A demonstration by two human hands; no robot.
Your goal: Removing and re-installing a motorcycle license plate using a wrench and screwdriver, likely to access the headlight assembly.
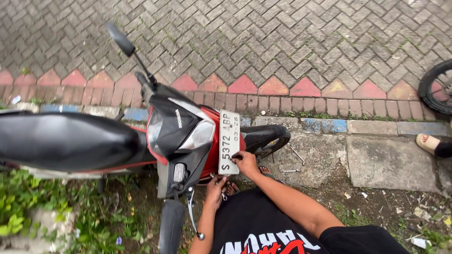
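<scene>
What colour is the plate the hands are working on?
White with black characters, on the plate; clearest in the head view.

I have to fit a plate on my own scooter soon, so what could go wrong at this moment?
1. The white number plate is steadied only at its lower edge by the right hand; it may tilt or slip.
2. The left hand works low beside the brake lever, where small fasteners could drop into the grass.
3. Two metal tools lie loose on the concrete slab near the front wheel and could get kicked away.
</scene>
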